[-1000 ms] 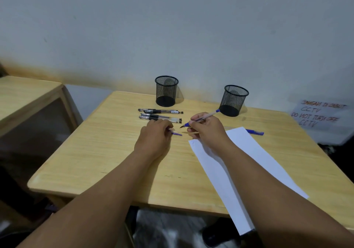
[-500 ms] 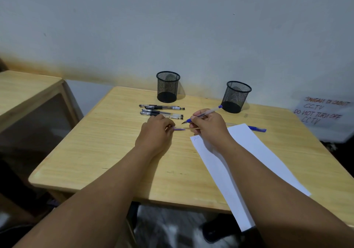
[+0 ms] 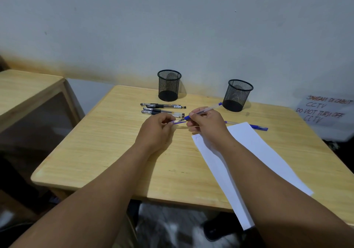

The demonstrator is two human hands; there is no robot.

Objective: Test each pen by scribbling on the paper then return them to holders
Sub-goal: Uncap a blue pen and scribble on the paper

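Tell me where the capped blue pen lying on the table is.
In the head view, the capped blue pen lies on the wooden table at the right, along the far edge of the white paper sheet, nearer than the right black mesh holder.

Both hands, left [image 3: 156,128] and right [image 3: 207,124], meet fingertips, pinching closed.

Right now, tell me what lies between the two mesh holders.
Head view: bare tabletop between the left holder and the right holder. The black pens lie nearer, not between.
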